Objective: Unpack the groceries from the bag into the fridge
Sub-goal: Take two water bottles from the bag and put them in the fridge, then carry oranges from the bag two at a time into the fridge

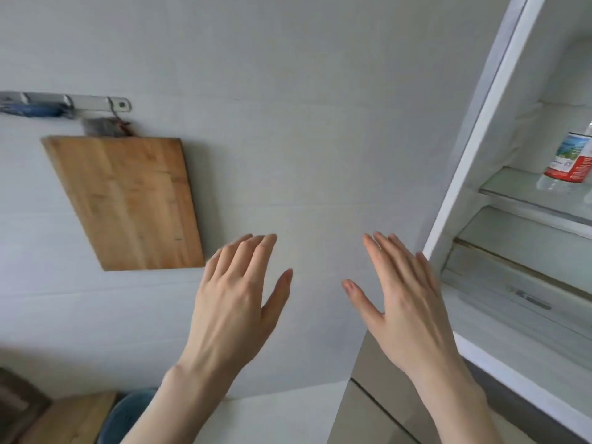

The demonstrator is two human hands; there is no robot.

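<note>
My left hand [235, 302] and my right hand [402, 299] are both raised in front of a white tiled wall, palms away from me, fingers spread, holding nothing. The fridge [499, 129] stands open at the right. Inside it a clear water bottle [568, 161] with a red and green label stands on a glass shelf [512, 187]. A drawer [512, 283] sits below the shelf. No grocery bag is in view.
A wooden cutting board [128, 200] hangs on the wall at the left under a metal hook rail [93, 102]. A blue-grey round container [128, 418] and a wooden surface [67, 418] show at the bottom left. A white counter edge [278, 415] runs below my hands.
</note>
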